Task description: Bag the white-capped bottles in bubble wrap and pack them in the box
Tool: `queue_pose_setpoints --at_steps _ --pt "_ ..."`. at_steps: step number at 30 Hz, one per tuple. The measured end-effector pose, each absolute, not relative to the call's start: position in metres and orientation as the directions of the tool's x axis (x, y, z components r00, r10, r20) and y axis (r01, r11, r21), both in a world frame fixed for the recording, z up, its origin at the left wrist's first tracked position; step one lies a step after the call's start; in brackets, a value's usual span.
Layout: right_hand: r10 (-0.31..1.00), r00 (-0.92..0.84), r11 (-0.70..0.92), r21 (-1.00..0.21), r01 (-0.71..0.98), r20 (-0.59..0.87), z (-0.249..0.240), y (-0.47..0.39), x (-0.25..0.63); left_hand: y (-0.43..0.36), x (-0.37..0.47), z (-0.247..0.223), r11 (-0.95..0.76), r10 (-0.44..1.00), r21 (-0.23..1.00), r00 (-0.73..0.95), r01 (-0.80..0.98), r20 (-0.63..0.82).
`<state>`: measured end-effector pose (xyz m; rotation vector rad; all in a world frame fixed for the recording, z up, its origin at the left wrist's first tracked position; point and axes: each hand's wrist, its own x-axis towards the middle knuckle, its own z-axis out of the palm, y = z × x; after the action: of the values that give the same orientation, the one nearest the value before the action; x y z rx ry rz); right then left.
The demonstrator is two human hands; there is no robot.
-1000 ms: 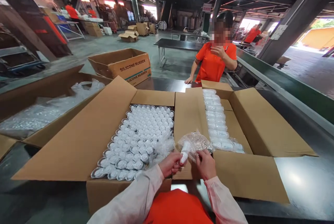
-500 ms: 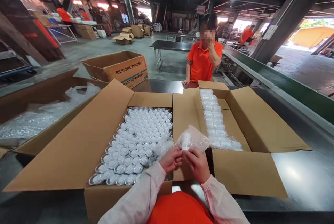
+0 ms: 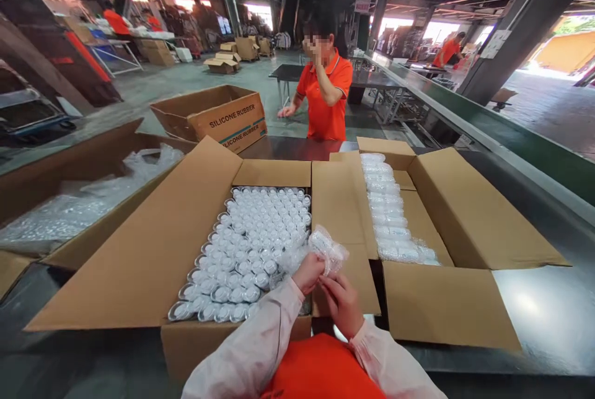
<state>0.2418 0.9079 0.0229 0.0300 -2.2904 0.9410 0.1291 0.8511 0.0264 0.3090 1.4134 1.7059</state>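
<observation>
A bubble-wrap bag (image 3: 328, 249) with a white bottle-like item inside is bunched between my hands, above the inner flaps of two cartons. My left hand (image 3: 308, 272) is closed around its near end. The fingers of my right hand (image 3: 343, 303) pinch the lower edge of the same wrap, close beside the left. Left of them, an open carton (image 3: 235, 334) is packed with rows of white-capped clear containers (image 3: 260, 219). More clear wrap (image 3: 292, 256) lies over the right part of those rows. Inside the right carton (image 3: 450, 306), wrapped white items (image 3: 388, 213) form a column along its left side.
A far-left carton (image 3: 116, 201) holds loose bubble-wrap bags (image 3: 69, 213). Another open carton (image 3: 237, 119) printed SILICONE RUBBER stands behind. A co-worker in an orange shirt (image 3: 328, 98) stands across the dark table (image 3: 539, 300). A green conveyor (image 3: 525, 145) runs along the right.
The wrap has gone from spread out to bunched, with its bottle-like item now tilted left. My left hand has moved slightly up and right. The co-worker has shifted left in view.
</observation>
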Motion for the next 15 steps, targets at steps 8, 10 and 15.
queue_pose_setpoints --at_steps 8,10,15 --pt "0.144 -0.936 0.597 -0.783 -0.177 0.321 0.073 0.947 0.238 0.796 0.100 0.080 0.507 0.768 0.843 -0.539 0.182 -0.345" --pt "0.124 -0.933 0.679 -0.715 -0.169 0.338 0.091 0.971 0.220 0.790 0.098 0.114 0.470 0.867 0.768 -0.389 0.435 -0.311" --pt "-0.294 -0.951 0.422 -0.880 -0.218 0.094 0.110 0.992 0.192 0.780 0.084 0.184 0.313 0.949 0.836 -0.174 0.450 -0.262"
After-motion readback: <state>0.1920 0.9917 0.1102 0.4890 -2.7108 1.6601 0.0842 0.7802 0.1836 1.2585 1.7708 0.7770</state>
